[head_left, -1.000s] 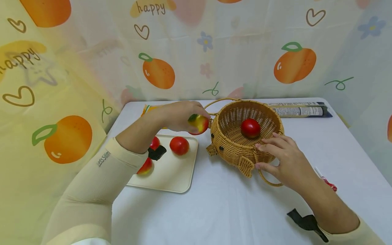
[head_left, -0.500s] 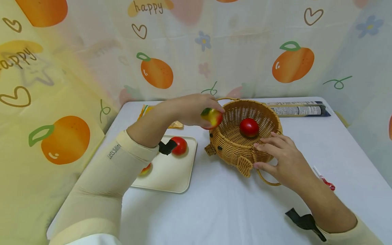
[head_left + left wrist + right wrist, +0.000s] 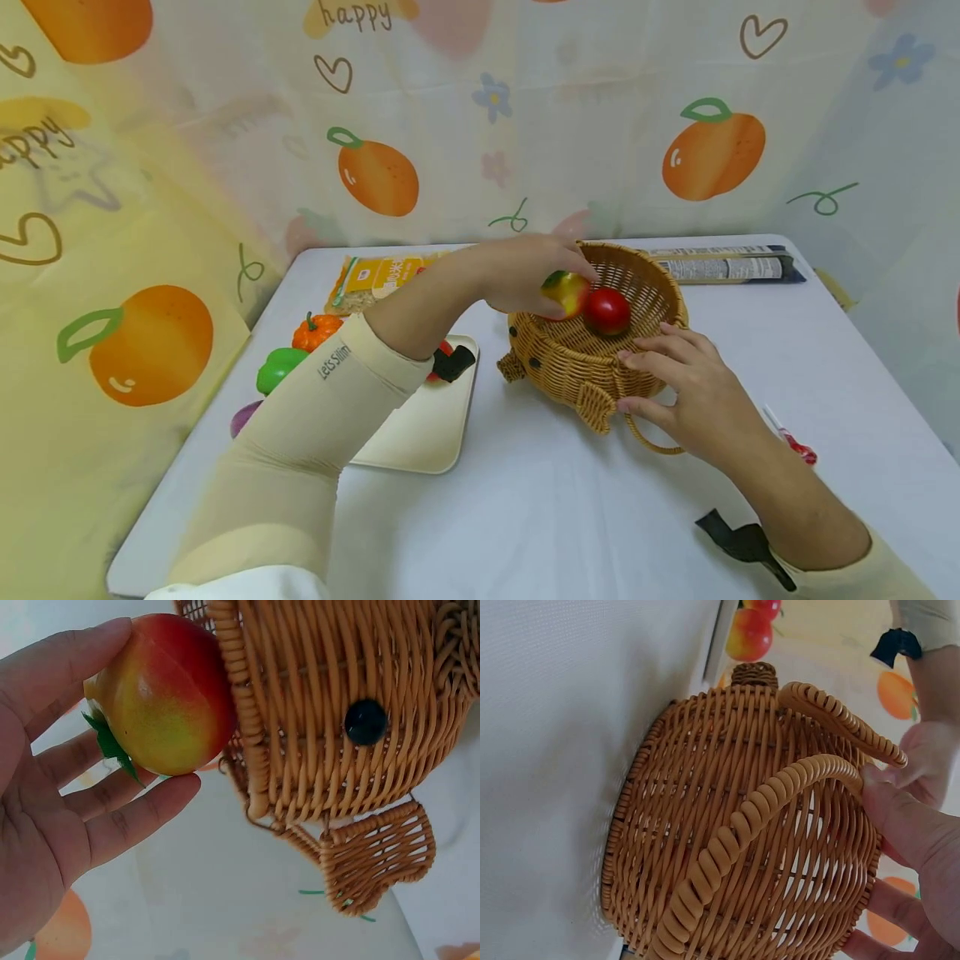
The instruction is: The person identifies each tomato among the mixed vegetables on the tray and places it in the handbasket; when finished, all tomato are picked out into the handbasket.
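A round wicker basket (image 3: 558,354) with fish-like fins and black eyes stands on the table, a glossy red fruit (image 3: 609,313) inside it. Over the basket's left rim, my left hand (image 3: 528,271) holds a red-and-yellow fruit (image 3: 169,697) between thumb and fingers; its green leaves face the palm. My right hand (image 3: 693,383) grips the near right rim, with the thumb (image 3: 904,814) outside and the fingers over the edge. The looped handle (image 3: 727,840) hangs on that side.
Left of the basket lies a cream tray (image 3: 420,446), partly behind my left arm, with red fruit on it. Beyond the arm are an orange pumpkin (image 3: 315,331), a green pepper (image 3: 279,368) and a yellow packet (image 3: 375,277). A dark-ended pack (image 3: 731,267) lies behind; a lollipop (image 3: 797,444) lies right.
My left hand has carried the red-and-yellow fruit rightward from beside the basket to over its opening. The right hand keeps its grip on the rim. The vegetables at left have come into view.
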`<action>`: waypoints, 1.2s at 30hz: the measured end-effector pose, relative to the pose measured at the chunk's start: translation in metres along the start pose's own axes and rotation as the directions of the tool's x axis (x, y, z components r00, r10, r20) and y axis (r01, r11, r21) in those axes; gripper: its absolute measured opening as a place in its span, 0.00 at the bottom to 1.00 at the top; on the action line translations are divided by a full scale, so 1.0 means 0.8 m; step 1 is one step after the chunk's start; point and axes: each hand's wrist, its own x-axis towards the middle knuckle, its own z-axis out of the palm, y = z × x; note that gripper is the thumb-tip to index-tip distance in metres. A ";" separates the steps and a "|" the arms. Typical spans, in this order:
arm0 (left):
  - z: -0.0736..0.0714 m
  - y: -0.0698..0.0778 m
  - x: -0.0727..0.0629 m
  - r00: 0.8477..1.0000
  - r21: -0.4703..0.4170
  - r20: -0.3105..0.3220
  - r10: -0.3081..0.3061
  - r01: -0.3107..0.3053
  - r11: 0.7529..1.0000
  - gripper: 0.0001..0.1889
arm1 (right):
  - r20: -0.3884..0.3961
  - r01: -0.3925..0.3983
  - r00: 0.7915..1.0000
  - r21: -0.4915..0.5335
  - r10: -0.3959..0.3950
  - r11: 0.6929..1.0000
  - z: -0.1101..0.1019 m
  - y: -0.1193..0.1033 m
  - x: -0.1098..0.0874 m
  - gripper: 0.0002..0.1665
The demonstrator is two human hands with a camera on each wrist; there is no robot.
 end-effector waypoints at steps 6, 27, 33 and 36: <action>0.017 0.003 0.015 0.998 0.023 0.026 0.049 -0.050 0.999 0.27 | -0.008 0.005 1.000 -0.001 -0.005 1.000 0.001 0.000 0.000 0.34; 0.044 0.010 0.024 0.996 0.058 0.085 0.010 -0.015 0.998 0.30 | 0.013 -0.018 1.000 -0.019 0.018 1.000 -0.002 -0.003 0.000 0.34; 0.040 0.011 0.014 0.999 0.045 0.022 0.039 -0.040 0.998 0.28 | 0.005 -0.009 1.000 -0.016 0.009 1.000 -0.002 -0.001 -0.001 0.34; 0.039 0.008 0.003 0.999 0.040 -0.003 0.032 -0.032 0.999 0.28 | 0.003 -0.004 1.000 -0.015 0.004 1.000 -0.002 -0.001 -0.002 0.34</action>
